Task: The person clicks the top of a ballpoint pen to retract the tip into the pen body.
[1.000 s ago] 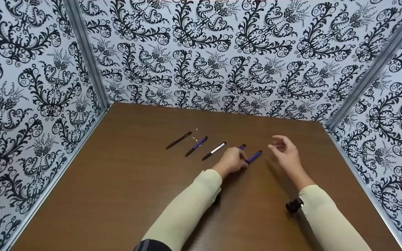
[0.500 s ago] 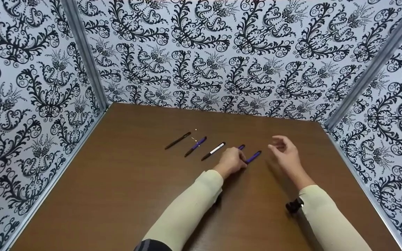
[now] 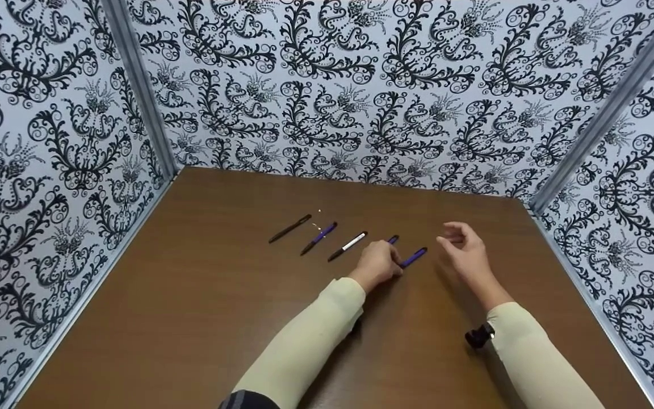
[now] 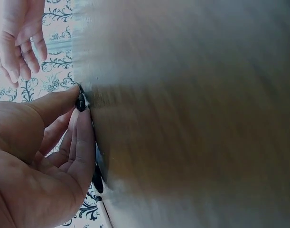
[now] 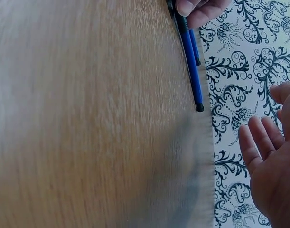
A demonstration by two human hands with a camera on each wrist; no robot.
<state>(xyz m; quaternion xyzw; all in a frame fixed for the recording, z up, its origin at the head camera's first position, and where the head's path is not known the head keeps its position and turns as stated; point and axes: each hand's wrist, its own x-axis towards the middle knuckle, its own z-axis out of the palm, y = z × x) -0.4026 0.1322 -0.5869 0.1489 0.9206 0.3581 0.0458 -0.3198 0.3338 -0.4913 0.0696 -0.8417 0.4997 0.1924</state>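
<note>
My left hand (image 3: 378, 262) pinches the dark near end of the rightmost blue pen (image 3: 415, 258), which lies at a slant on the brown table. In the left wrist view, thumb and fingertips meet on that pen's black tip (image 4: 80, 102). Another blue pen (image 3: 393, 239) lies just beyond, partly hidden by the left hand. To the left rest a white-and-black pen (image 3: 352, 243), a blue-and-black pen (image 3: 320, 238) and a black pen (image 3: 290, 229), roughly parallel. My right hand (image 3: 466, 250) hovers right of the pens, fingers loosely bent, holding nothing.
The brown table (image 3: 191, 318) meets a patterned wall (image 3: 338, 85) at the back, with patterned walls on both sides. Grey metal posts (image 3: 139, 91) stand at the corners. A small black device (image 3: 479, 336) is on the right wrist.
The far end of the rightmost blue pen has shifted very slightly to the right and toward me. Both hands stay almost where they were.
</note>
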